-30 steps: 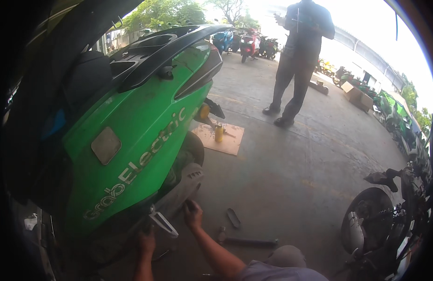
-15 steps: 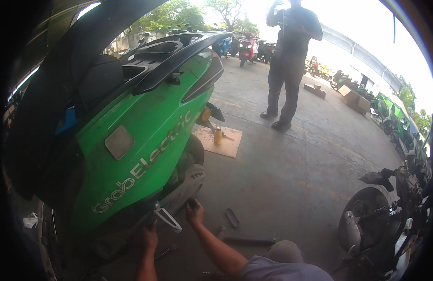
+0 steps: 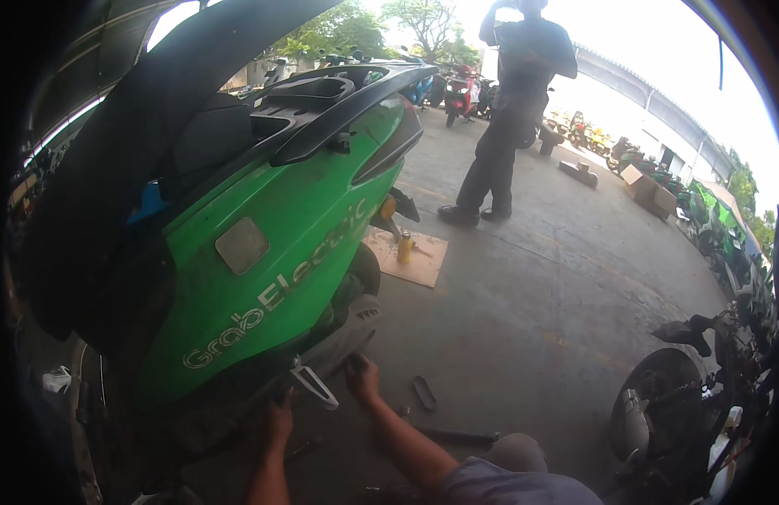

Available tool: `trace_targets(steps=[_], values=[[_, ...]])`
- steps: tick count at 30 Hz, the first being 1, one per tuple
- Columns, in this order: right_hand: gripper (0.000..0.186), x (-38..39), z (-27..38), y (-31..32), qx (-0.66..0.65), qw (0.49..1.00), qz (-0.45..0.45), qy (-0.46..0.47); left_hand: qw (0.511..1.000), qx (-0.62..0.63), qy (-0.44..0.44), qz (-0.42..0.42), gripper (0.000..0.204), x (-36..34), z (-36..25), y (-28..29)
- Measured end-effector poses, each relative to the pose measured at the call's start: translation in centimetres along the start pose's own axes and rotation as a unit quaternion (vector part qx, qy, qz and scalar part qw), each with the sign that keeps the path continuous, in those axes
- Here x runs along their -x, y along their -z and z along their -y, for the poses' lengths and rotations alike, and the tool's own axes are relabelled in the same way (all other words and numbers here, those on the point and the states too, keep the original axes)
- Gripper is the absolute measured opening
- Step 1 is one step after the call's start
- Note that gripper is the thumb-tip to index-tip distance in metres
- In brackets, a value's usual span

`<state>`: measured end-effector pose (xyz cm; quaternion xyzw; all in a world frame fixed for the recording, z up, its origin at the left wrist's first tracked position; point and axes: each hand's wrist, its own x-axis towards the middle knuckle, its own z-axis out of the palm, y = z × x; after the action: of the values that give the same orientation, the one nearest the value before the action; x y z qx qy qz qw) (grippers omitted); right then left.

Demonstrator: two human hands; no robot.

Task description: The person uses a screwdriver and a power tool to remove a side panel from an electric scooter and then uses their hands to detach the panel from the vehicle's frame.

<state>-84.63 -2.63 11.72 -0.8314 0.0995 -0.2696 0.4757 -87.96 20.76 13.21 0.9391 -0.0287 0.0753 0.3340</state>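
Observation:
A green scooter (image 3: 271,290) with a dirty side panel fills the left and middle of the view. Along its lower side runs a long dark grey plastic cover (image 3: 343,332). My right hand (image 3: 362,380) is closed on the lower edge of this cover, toward the rear wheel. Farther forward, my left hand (image 3: 280,417) grips the cover's underside with the thumb up; its other fingers are mostly hidden. Between both hands a silver footrest (image 3: 315,387) sticks out from the scooter, and neither hand appears to hold it.
Near my knee, a dark oblong part (image 3: 423,392) and a black bar (image 3: 457,436) lie on the concrete. Behind the scooter, cardboard (image 3: 423,268) carries a yellow bottle (image 3: 404,247). A person (image 3: 507,126) stands beyond. Another motorbike (image 3: 659,404) is at right.
My view has shifted, so the scooter appears slightly farther right. Both hands keep their places on the cover. The standing person has moved their feet, with the legs now farther left.

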Motion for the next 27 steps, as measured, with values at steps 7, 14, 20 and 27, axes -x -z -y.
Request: trace_targets(steps=[7,14,20,27], values=[[0.027,0.9,-0.4,-0.3,-0.018,0.999,-0.018,-0.025,0.984,-0.072,-0.139,-0.089,0.045,-0.6,3.3,-3.5],[0.02,0.3,-0.6,-0.3,0.017,0.999,0.017,0.022,0.998,-0.022,-0.063,-0.012,0.041,-0.1,1.5,-1.4],[0.013,0.6,-0.4,-0.1,-0.001,0.999,-0.002,0.045,0.998,0.056,0.034,0.014,0.056,0.7,-2.9,1.8],[0.012,0.5,-1.4,-0.2,0.024,0.994,-0.025,0.103,0.996,0.046,-0.065,-0.031,0.063,0.4,-1.7,0.8]])
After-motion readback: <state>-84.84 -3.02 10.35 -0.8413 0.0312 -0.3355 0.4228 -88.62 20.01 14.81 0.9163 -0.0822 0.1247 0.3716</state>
